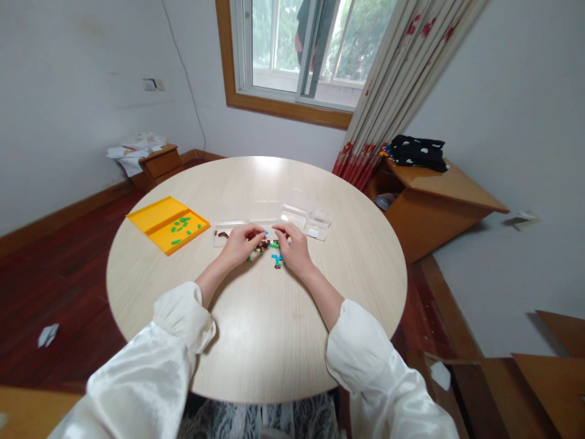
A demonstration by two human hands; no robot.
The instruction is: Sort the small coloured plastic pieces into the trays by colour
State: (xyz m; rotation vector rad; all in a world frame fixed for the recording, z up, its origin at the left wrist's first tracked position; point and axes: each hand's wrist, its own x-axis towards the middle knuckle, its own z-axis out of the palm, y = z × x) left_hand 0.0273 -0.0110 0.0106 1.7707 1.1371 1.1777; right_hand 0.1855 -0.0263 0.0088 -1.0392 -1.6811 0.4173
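The left hand [241, 246] curls beside brown toy bricks [264, 244], and the right hand [295, 249] bends beside blue toy bricks [276, 259]; whether either grips a piece cannot be told. Just beyond the right hand lies a clear plastic box [322, 217]. Left of the left hand, an open yellow case [156, 213] holds green pieces [177, 242].

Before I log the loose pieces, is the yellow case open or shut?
Open: the yellow case lies spread on the table, both halves showing, with green pieces visible in the half nearer the hands.
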